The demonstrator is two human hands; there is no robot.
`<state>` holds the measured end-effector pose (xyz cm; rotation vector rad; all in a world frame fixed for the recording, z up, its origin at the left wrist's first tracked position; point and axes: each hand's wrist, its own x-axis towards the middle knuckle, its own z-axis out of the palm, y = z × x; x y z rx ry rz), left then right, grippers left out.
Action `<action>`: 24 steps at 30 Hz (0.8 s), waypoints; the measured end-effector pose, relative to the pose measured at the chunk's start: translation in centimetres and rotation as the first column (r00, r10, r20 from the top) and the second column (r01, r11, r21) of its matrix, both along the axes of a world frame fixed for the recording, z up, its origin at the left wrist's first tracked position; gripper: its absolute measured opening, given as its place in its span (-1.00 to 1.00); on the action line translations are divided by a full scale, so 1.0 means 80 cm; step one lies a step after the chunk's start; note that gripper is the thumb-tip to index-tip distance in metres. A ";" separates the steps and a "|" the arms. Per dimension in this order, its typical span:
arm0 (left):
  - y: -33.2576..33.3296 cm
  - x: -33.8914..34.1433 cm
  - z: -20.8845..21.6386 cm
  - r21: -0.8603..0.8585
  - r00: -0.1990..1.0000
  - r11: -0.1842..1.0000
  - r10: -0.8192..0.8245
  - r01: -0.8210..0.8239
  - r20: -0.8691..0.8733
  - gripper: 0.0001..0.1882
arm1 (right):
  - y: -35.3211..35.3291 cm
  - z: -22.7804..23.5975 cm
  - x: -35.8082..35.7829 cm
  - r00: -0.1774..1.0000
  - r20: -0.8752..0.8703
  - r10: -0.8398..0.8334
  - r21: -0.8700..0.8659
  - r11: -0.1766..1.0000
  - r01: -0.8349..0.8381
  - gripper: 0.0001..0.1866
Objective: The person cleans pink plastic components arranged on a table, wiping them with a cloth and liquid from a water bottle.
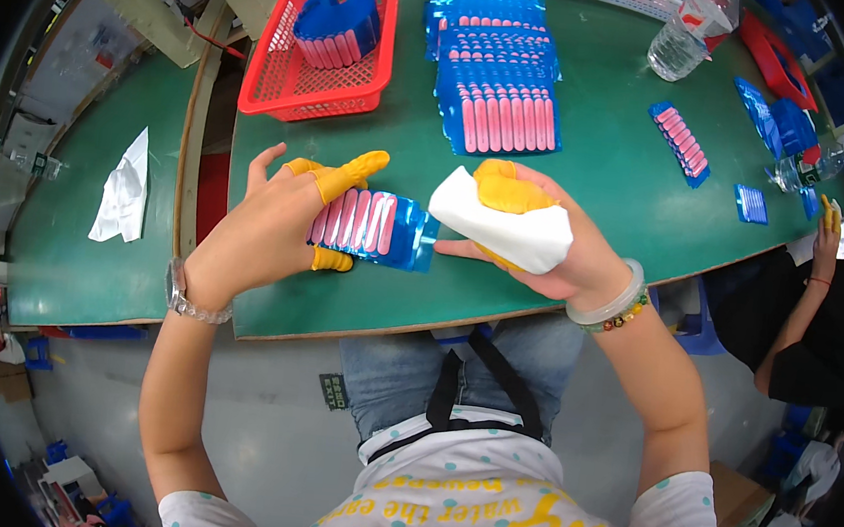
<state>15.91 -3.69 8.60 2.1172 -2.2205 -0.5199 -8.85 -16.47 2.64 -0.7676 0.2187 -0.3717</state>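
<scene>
Yellow finger cots cover several fingers on both of my hands. Between the thumb and fingers of my left hand (270, 225) is a blue foil packet (406, 234) printed with pink tube shapes, held just above the green table. My right hand (584, 243) grips a folded white cloth (505, 229), and one of its fingers stretches to the packet's right edge. Beyond my hands lies an overlapping row of similar blue and pink packets (508, 118). A red plastic basket (384, 69) at the back left contains a bundle of such packets (336, 29) standing on edge.
On the right lie a single packet (680, 144) and some blue foil pieces (751, 204). A clear plastic bottle (684, 44) stands at the back right. Another person's hand (827, 239) is at the far right edge. A white cloth (124, 192) rests on the left table.
</scene>
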 end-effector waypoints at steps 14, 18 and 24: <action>0.002 -0.006 -0.002 0.012 0.999 1.000 -0.012 0.013 -0.033 0.03 | 0.011 0.026 0.022 0.982 -0.182 -0.054 0.099 0.992 0.073 -0.60; -0.004 -0.010 0.000 0.019 0.997 1.000 0.009 -0.007 -0.081 0.05 | 0.005 0.017 0.015 0.989 -0.138 -0.061 0.105 0.992 0.076 -0.60; -0.029 -0.023 0.025 -0.174 0.963 0.982 -0.120 0.079 -0.243 0.03 | -0.020 -0.025 -0.059 0.970 0.214 -0.113 0.113 0.990 0.090 -0.63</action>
